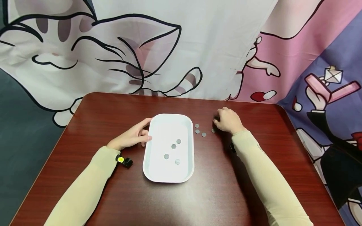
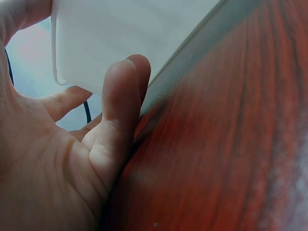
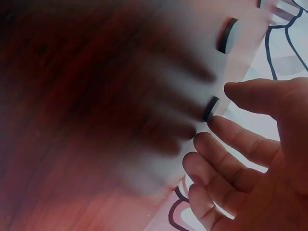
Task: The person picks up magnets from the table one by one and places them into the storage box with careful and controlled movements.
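Observation:
My left hand [image 1: 131, 136] holds the left edge of a white tray [image 1: 159, 130], thumb at its side. In the left wrist view the thumb lies against the tray's outer wall [image 2: 82, 43]. Several small round grey discs [image 1: 173, 146] lie inside the tray. More such discs [image 1: 204, 135] sit on the table, right of the tray. Beyond them my right hand [image 1: 228, 121] reaches down to the tabletop. The right wrist view shows its thumb and index finger apart, a dark-edged disc [image 3: 211, 109] close to the index fingertip. Another disc [image 3: 229, 36] stands farther off.
The dark red-brown wooden table [image 1: 118, 197] carries the tray and discs. A printed cloth [image 1: 215, 47] with cartoon figures hangs behind the table's back edge. A black device with a strap [image 1: 124, 161] sits on the left wrist.

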A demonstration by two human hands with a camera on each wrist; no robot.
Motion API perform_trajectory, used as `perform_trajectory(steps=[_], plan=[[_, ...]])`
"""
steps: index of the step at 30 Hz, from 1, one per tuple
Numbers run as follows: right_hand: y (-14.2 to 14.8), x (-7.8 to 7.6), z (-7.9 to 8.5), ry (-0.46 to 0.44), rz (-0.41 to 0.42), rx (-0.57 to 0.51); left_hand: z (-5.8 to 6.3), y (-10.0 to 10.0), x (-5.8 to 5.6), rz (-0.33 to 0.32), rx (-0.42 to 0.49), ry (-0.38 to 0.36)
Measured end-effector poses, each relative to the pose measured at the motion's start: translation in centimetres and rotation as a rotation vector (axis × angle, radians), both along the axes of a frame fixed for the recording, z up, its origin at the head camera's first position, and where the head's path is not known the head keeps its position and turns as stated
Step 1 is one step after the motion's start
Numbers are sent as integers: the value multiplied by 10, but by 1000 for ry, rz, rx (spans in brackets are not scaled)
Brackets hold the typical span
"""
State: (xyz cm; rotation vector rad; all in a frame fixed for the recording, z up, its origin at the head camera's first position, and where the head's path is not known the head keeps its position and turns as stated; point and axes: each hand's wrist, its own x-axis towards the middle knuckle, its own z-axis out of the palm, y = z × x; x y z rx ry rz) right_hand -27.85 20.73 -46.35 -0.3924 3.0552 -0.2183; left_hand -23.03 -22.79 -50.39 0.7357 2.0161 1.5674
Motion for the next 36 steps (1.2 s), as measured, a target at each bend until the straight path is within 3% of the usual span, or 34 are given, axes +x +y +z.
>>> perform_trajectory(steps=[9,20,36], plan=[[2,-6,-3,-5,-17,-35,0,0,-1,-5,2,-1],[4,-9,-4,-49,-97,-98,-1,0,-1,-4,8,1],[4,-5,-11,99,-32,-124,0,0,0,3,-6,-3]])
